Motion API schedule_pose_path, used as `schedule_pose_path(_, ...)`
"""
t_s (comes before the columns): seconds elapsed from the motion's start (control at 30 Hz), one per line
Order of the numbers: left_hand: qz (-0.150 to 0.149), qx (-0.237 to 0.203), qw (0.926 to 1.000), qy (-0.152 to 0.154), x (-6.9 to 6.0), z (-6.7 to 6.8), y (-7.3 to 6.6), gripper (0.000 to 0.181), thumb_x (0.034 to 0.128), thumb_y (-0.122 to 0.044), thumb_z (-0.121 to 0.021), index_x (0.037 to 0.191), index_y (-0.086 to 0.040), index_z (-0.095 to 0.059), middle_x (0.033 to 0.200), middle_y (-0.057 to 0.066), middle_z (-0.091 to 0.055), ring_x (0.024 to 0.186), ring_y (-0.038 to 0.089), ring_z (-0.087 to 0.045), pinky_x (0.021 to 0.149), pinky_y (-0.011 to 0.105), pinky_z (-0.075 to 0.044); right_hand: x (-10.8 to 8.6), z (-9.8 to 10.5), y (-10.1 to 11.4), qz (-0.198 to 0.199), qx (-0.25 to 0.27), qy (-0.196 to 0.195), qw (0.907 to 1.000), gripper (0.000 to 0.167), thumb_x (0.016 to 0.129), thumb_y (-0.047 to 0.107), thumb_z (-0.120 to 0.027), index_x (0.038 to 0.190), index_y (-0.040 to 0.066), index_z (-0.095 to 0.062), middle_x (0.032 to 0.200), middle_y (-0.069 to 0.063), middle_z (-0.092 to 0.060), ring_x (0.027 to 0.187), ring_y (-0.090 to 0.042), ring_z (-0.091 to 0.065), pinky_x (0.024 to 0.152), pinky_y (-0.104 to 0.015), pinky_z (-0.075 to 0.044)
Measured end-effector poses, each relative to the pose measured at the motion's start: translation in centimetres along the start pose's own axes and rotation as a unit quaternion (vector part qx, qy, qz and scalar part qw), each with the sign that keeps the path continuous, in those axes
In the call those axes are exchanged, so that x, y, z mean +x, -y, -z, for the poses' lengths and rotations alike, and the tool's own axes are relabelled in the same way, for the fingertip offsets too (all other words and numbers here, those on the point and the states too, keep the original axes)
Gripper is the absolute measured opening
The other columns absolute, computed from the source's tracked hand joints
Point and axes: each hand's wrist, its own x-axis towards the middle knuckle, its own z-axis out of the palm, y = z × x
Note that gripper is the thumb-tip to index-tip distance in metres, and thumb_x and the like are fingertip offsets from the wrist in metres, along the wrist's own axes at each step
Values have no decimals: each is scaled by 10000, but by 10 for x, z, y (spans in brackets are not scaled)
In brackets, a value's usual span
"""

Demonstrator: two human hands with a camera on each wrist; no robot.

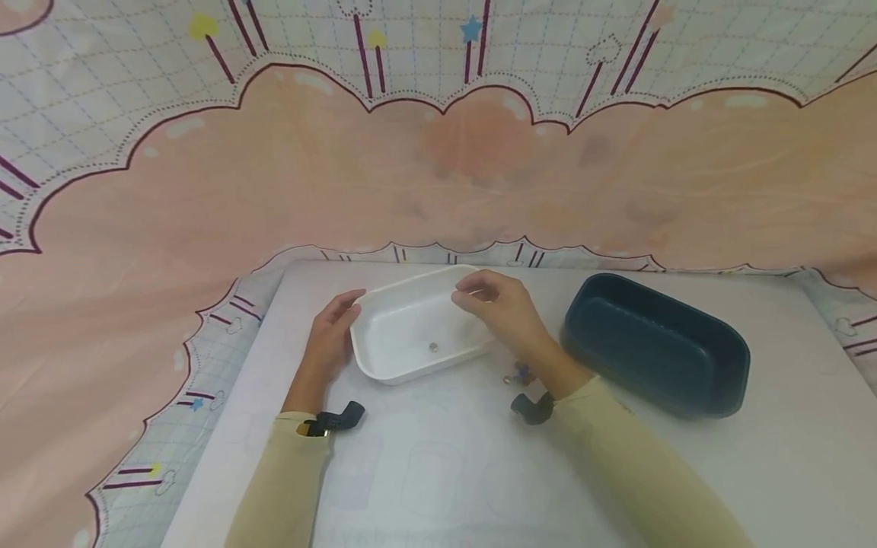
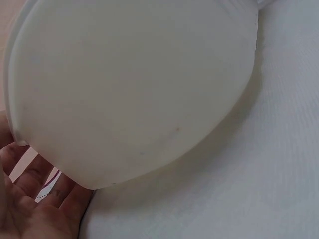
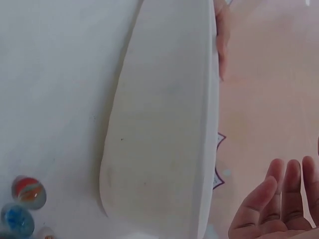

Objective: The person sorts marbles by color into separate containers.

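A white oblong plastic basin (image 1: 404,377) stands in the middle of the table. One small clear marble (image 1: 433,348) lies inside it. At its left end my left hand (image 1: 327,346) grips the rim; the left wrist view shows the fingers (image 2: 35,177) against the end of the basin's wall. My right hand (image 1: 503,308) hovers over the basin's right end, fingers loosely bent. In the right wrist view, those fingers (image 3: 291,199) stand apart from the wall and nothing shows between them. Several marbles (image 1: 524,373) lie under the right wrist, among them a red-orange one (image 3: 29,192) and a blue one (image 3: 18,219).
A dark blue oblong basin (image 1: 658,342) stands on the right of the white table (image 1: 425,472), close to the right forearm. A patterned pink and white cloth (image 1: 411,175) hangs behind the table. Dark straps with camera mounts (image 1: 340,417) sit on both wrists.
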Motion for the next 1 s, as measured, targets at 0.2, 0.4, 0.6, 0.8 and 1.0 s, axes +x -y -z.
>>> schedule_pose_path(0.2, -22, -109, 9999, 49, 4, 4, 3, 463, 1057, -366, -542, 1467, -152, -527, 1537, 73, -506, 1358, 203, -546, 1031, 179, -522, -8, 15, -6, -24, -24, -160, 9999, 217, 947, 377, -726, 1116, 241, -725, 1133, 43, -717, 1086, -190, -647, 915, -386, -599)
schedule_pose_path(0.4, -50, -129, 9999, 86, 4, 4, 3, 460, 1061, -354, -537, 1469, -140, -523, 1540, 66, -505, 1376, 209, -534, 1046, 184, -515, -17, 33, -16, -272, 27, -281, 9992, 282, 961, 416, -702, 1161, 218, -715, 1146, -5, -735, 1093, -193, -685, 931, -393, -603)
schedule_pose_path(0.6, -96, -200, 9997, 106, 3, 5, 3, 441, 1075, -290, -515, 1476, -105, -508, 1546, 79, -498, 1379, 210, -530, 1054, 183, -508, -26, 47, -30, -407, -191, -300, 9985, 413, 954, 543, -660, 1230, 237, -688, 1205, -31, -725, 1104, -254, -689, 887, -374, -593)
schedule_pose_path(0.8, -133, -214, 9996, 129, 4, 5, 3, 418, 1075, -275, -518, 1460, -114, -525, 1535, 84, -509, 1363, 202, -542, 1046, 180, -511, -39, 54, -39, -680, -226, -326, 9969, 496, 927, 623, -644, 1249, 248, -669, 1160, -117, -740, 1073, -375, -652, 738, -474, -626)
schedule_pose_path(1.0, -167, -131, 9996, 161, 4, 4, 4, 409, 1075, -281, -519, 1452, -123, -536, 1528, 74, -521, 1375, 201, -533, 1043, 164, -506, -48, 58, -48, -820, -428, -332, 9952, 535, 936, 623, -632, 1281, 214, -657, 1184, -130, -734, 1003, -357, -683, 768, -443, -624)
